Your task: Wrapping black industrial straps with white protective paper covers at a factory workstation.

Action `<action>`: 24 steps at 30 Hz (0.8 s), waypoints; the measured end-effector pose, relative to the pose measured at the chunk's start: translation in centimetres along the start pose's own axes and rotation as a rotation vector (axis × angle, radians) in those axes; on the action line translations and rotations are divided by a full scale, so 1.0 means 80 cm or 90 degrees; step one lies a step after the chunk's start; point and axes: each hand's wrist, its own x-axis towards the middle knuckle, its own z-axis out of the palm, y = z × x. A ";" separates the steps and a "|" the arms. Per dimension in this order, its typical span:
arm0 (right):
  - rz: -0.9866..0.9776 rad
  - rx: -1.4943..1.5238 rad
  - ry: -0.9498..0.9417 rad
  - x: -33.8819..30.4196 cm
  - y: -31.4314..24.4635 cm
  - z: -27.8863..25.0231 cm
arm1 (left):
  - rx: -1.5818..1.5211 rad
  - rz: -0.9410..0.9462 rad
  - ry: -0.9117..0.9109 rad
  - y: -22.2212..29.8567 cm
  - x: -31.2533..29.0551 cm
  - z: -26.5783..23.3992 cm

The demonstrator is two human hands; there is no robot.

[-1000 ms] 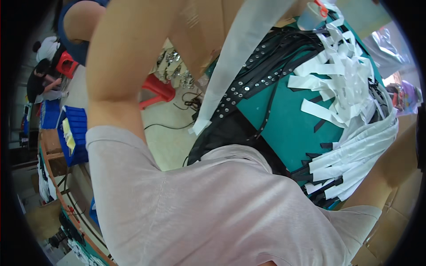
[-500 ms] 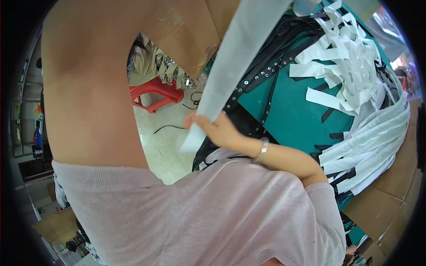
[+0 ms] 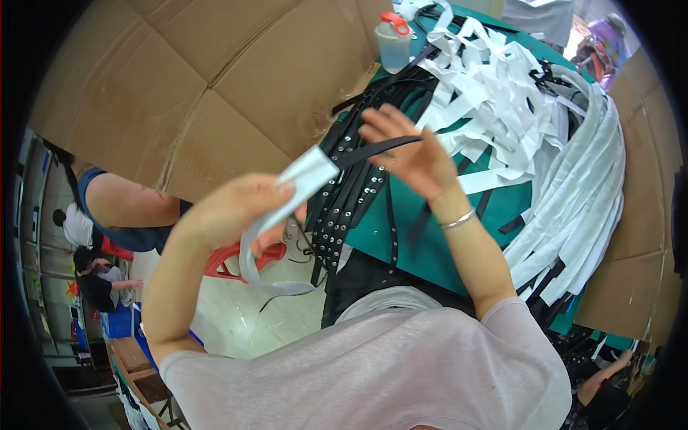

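Note:
My left hand is closed around a black strap covered in a white strip. The white part curls down in a loop below the hand. From its upper end the bare black strap end sticks out toward my right hand. That hand is slightly blurred, its fingers stretched out and apart, and the black tip reaches the base of its thumb. Whether the thumb presses on the tip I cannot make out. Beneath the hands, black straps with metal eyelets lie along the table edge.
The green table bears a heap of loose white strips and a bundle of white-covered straps. A clear bottle with a red lid stands at the back. Cardboard walls the left. A red stool and other people are beyond.
My left arm has come down from high across the view, bringing the white-covered strap with it. My right hand has let go of the white strip and moved up and right to the black end.

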 end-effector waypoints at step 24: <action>0.040 -0.913 -0.028 0.064 -0.092 0.205 | -0.171 0.512 -0.254 -0.018 0.094 0.030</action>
